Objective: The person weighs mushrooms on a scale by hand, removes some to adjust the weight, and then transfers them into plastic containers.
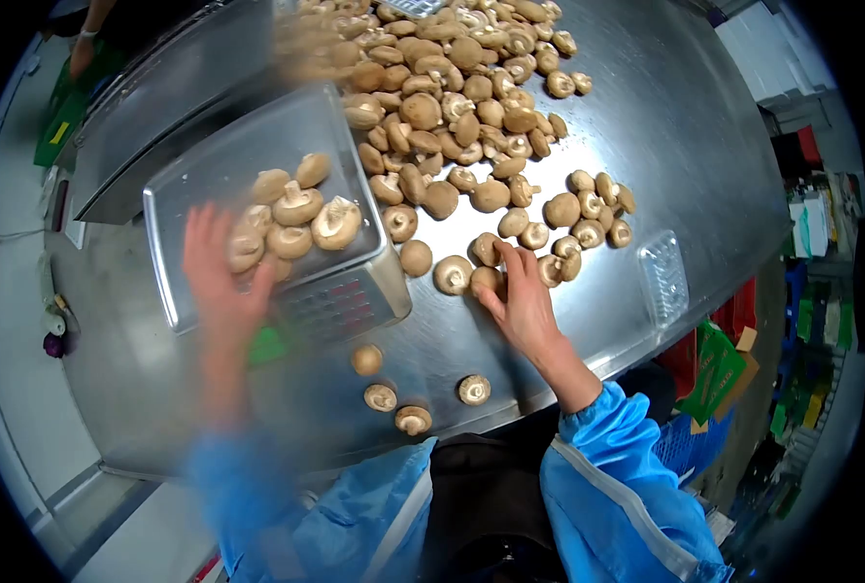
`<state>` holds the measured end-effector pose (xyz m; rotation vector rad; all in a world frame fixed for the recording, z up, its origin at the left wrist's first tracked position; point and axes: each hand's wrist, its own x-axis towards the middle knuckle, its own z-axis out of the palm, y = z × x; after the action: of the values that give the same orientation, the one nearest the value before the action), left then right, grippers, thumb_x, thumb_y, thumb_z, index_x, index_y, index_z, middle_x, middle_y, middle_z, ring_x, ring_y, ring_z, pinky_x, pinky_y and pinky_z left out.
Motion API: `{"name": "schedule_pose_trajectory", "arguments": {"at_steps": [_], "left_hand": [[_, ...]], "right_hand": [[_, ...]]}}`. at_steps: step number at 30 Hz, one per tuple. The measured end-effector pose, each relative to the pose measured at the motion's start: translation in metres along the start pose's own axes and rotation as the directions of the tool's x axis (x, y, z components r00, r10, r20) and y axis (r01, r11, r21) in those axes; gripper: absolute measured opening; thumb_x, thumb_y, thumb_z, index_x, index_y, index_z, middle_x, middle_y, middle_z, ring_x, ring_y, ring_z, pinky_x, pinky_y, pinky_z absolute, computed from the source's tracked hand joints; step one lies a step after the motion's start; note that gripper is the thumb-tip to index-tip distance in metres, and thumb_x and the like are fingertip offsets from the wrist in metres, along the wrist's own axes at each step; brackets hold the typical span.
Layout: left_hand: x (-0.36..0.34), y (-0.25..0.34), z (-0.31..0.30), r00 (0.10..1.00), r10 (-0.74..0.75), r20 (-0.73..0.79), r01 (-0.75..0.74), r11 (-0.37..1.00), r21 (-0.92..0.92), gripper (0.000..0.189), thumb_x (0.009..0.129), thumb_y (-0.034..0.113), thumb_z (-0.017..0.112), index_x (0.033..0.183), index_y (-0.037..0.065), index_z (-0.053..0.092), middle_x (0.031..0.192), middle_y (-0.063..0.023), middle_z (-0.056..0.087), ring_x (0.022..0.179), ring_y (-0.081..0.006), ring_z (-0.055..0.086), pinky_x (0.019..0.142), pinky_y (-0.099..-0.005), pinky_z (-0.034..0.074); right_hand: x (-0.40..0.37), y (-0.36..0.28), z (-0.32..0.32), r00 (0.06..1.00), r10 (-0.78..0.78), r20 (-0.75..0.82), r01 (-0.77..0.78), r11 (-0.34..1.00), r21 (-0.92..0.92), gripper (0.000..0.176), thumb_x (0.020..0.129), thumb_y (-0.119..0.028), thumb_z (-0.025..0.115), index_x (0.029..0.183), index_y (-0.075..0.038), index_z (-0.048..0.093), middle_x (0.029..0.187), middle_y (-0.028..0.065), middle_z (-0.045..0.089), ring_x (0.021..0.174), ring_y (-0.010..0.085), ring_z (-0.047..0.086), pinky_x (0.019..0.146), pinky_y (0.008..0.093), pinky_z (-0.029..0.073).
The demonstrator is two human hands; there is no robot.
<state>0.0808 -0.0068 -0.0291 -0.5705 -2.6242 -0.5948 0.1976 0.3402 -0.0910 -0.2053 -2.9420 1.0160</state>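
My left hand [220, 267], smeared by motion, is over the near left part of the metal weighing pan [194, 165]. Its thumb is spread from its fingers beside several brown-capped mushrooms [297, 205] lying in the pan. On the steel table, my right hand [526, 303] has its thumb and fingers curled round a mushroom [488, 282]. Another mushroom [487, 249] touches its fingertips. Just left of that hand, one mushroom [453, 275] lies with its pale underside up.
A large heap of mushrooms [442, 107] covers the far table [665, 126]. A clear plastic tray [663, 279] lies at the right. Several loose mushrooms [413, 420] sit near the front edge. Beneath the pan is the scale's keypad [335, 306]. Another person's hand [82, 56] shows at upper left.
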Motion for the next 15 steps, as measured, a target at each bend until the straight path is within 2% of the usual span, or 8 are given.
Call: {"name": "schedule_pose_trajectory", "arguments": {"at_steps": [4, 7, 9, 11, 13, 15], "left_hand": [[-0.006, -0.011, 0.003, 0.999, -0.024, -0.028, 0.024, 1.0, -0.016, 0.069, 0.082, 0.023, 0.07, 0.142, 0.002, 0.044, 0.153, -0.0191, 0.035, 0.145, -0.0374, 0.027, 0.118, -0.0462, 0.023], [-0.006, -0.009, 0.002, 0.998, -0.05, -0.021, 0.05, 0.998, -0.038, 0.068, 0.082, 0.022, 0.07, 0.142, 0.002, 0.044, 0.153, -0.0191, 0.036, 0.145, -0.0375, 0.027, 0.118, -0.0463, 0.023], [-0.004, -0.006, 0.007, 0.999, -0.042, -0.004, 0.042, 0.999, -0.019, 0.067, 0.082, 0.023, 0.069, 0.141, 0.002, 0.045, 0.152, -0.0194, 0.037, 0.144, -0.0387, 0.028, 0.117, -0.0478, 0.023], [-0.003, -0.002, 0.009, 0.999, -0.024, 0.025, 0.024, 1.0, -0.001, 0.067, 0.082, 0.023, 0.069, 0.141, 0.002, 0.046, 0.152, -0.0196, 0.037, 0.143, -0.0395, 0.029, 0.116, -0.0487, 0.024], [-0.004, -0.002, 0.012, 0.999, -0.034, 0.028, 0.033, 0.999, 0.019, 0.066, 0.082, 0.024, 0.069, 0.14, 0.002, 0.046, 0.151, -0.0201, 0.037, 0.143, -0.0404, 0.03, 0.115, -0.0499, 0.023], [-0.006, -0.002, 0.012, 0.999, -0.046, 0.029, 0.046, 0.999, 0.003, 0.066, 0.082, 0.025, 0.069, 0.14, 0.002, 0.046, 0.151, -0.0202, 0.037, 0.142, -0.0404, 0.03, 0.115, -0.05, 0.023]], "right_hand": [[0.0, -0.017, -0.011, 0.993, 0.081, 0.09, -0.097, 0.975, 0.201, 0.061, 0.079, -0.013, 0.076, 0.132, -0.003, 0.048, 0.116, 0.0186, 0.055, 0.094, 0.0321, 0.063, 0.079, 0.0391, 0.054], [0.025, -0.055, -0.025, 0.977, -0.162, -0.142, 0.199, 0.931, 0.306, 0.052, 0.077, -0.01, 0.077, 0.123, -0.002, 0.056, 0.114, 0.0164, 0.058, 0.096, 0.0294, 0.062, 0.084, 0.0386, 0.052], [0.064, -0.1, -0.03, 0.84, -0.429, -0.331, 0.515, 0.822, 0.242, 0.048, 0.076, -0.008, 0.077, 0.12, -0.002, 0.057, 0.117, 0.0163, 0.058, 0.104, 0.032, 0.06, 0.09, 0.0383, 0.051], [0.094, -0.137, -0.016, 0.799, -0.506, -0.324, 0.598, 0.718, 0.355, 0.048, 0.077, -0.007, 0.076, 0.121, -0.002, 0.056, 0.124, 0.0171, 0.057, 0.114, 0.0353, 0.056, 0.096, 0.0398, 0.048], [0.11, -0.161, 0.011, 0.762, -0.602, -0.24, 0.647, 0.682, 0.342, 0.046, 0.081, -0.011, 0.072, 0.123, -0.003, 0.056, 0.131, 0.0168, 0.054, 0.123, 0.0362, 0.051, 0.103, 0.0425, 0.044], [0.117, -0.165, 0.047, 0.7, -0.691, -0.182, 0.714, 0.674, 0.19, 0.045, 0.084, -0.014, 0.07, 0.125, -0.004, 0.056, 0.134, 0.0158, 0.052, 0.127, 0.0356, 0.048, 0.106, 0.0445, 0.041]]}}
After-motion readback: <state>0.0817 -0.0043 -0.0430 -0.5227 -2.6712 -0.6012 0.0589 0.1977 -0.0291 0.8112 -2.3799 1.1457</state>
